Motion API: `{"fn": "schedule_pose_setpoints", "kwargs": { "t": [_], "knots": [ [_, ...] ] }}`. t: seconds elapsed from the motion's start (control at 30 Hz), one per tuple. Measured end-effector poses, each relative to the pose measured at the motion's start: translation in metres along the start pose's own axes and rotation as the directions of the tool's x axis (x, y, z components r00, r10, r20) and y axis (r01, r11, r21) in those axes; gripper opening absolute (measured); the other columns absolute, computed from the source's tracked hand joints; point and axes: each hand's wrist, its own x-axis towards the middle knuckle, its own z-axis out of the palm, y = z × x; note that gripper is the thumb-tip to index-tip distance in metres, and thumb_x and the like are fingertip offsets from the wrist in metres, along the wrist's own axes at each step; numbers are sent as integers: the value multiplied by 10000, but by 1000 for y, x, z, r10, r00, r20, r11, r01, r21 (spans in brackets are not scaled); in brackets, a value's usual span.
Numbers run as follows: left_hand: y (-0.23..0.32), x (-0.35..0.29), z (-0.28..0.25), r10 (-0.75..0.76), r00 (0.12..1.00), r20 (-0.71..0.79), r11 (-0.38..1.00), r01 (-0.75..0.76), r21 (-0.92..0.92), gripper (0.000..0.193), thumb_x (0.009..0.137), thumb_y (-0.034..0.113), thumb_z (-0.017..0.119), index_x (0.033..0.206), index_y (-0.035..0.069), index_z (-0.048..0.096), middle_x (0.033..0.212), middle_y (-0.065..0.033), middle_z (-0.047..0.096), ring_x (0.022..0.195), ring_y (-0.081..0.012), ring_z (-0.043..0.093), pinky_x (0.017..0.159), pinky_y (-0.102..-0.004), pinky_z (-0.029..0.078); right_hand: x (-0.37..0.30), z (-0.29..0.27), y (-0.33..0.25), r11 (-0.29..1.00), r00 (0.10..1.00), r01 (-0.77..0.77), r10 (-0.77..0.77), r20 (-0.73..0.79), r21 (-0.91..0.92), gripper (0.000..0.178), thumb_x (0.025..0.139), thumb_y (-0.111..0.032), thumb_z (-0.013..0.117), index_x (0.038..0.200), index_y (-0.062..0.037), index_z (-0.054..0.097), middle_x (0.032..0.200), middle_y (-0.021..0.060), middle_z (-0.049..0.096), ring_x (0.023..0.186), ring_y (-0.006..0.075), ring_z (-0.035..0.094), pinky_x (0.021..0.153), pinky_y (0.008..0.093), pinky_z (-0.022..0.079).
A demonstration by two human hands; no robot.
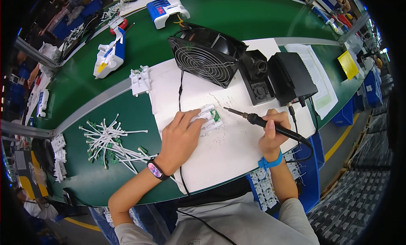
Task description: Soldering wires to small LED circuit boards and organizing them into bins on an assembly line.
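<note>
My left hand [182,137], with a dark band on its wrist, has its bent fingers gripping a small white plastic holder [209,125] with a green circuit board [215,115] at its right side. The holder lies on a white sheet [228,160], and my fingers cover part of it. In my right hand [275,133] is a black soldering iron [255,118], held like a pen. Its tip points left, a little above and right of the holder, apart from it. A blue strap [274,161] circles my right wrist.
A black fan [207,61] stands behind the holder. Right of it are a black iron stand [256,82] and a black power box [292,78]. White wires with green boards [112,139] lie piled at left. Another white holder [140,81] sits by the metal rail.
</note>
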Motion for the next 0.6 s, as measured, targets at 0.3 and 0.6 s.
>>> {"fn": "schedule_pose_setpoints", "kwargs": {
  "t": [0.3,0.6],
  "knots": [
    [1,2,-17,114,987,113,985,-98,-142,381,861,62,698,1241,42,673,1415,-173,553,1193,-345,551,1030,-414,484,-5,4,-8,992,993,-97,101,-54,80,239,982,-178,605,864,14,525,597,51,524,493,78,422,479,243,311],
    [9,1,21,112,987,-112,991,-119,-61,416,765,166,848,1106,-1,679,1395,-179,589,962,-290,601,813,-374,550,-6,-3,-1,971,970,164,-127,210,-174,111,951,-71,608,929,10,537,716,93,587,515,122,507,504,264,419]
  ]
}}
